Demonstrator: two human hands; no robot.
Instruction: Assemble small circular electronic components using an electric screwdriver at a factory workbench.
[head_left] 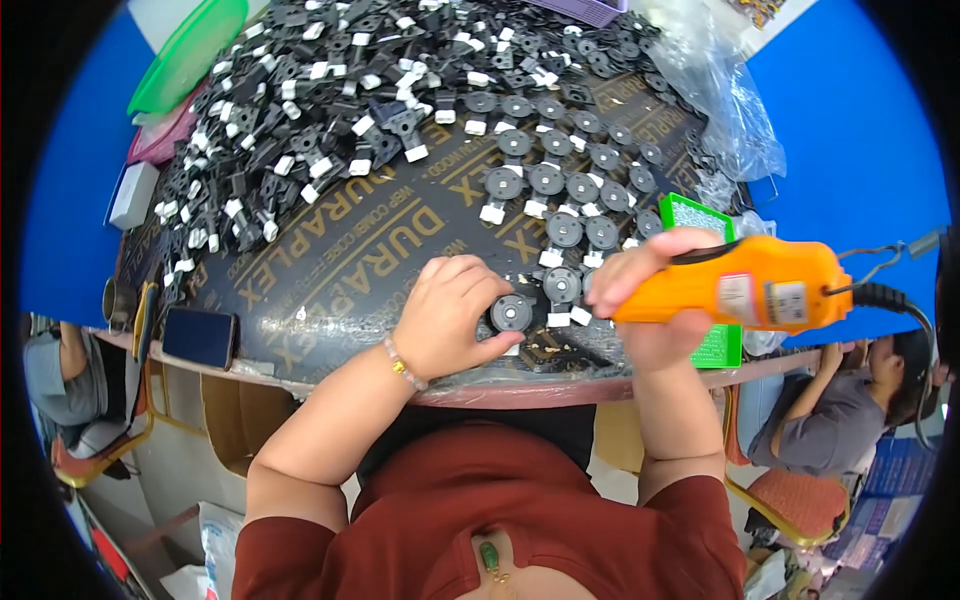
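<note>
My right hand [660, 335] is wrapped round an orange electric screwdriver [770, 285], which lies almost level with its cord running off to the right. Its tip is hidden by my fingers. At the table's near edge, my left hand [445, 315] grips a black round plastic part [511, 314] between thumb and fingers. A small metal centre shows on top of that part, and a bit of white sticks out below it. Just to its right sits a similar black disc part [562, 286] with a white end, close to my right hand's fingertips.
Rows of the same disc parts [565, 230] stand beyond my hands. A big heap of black and white parts [330, 110] covers the far left. Behind the screwdriver is a green tray [735, 350] of small pieces. A phone [200, 336] lies left; plastic bags [735, 110] lie far right.
</note>
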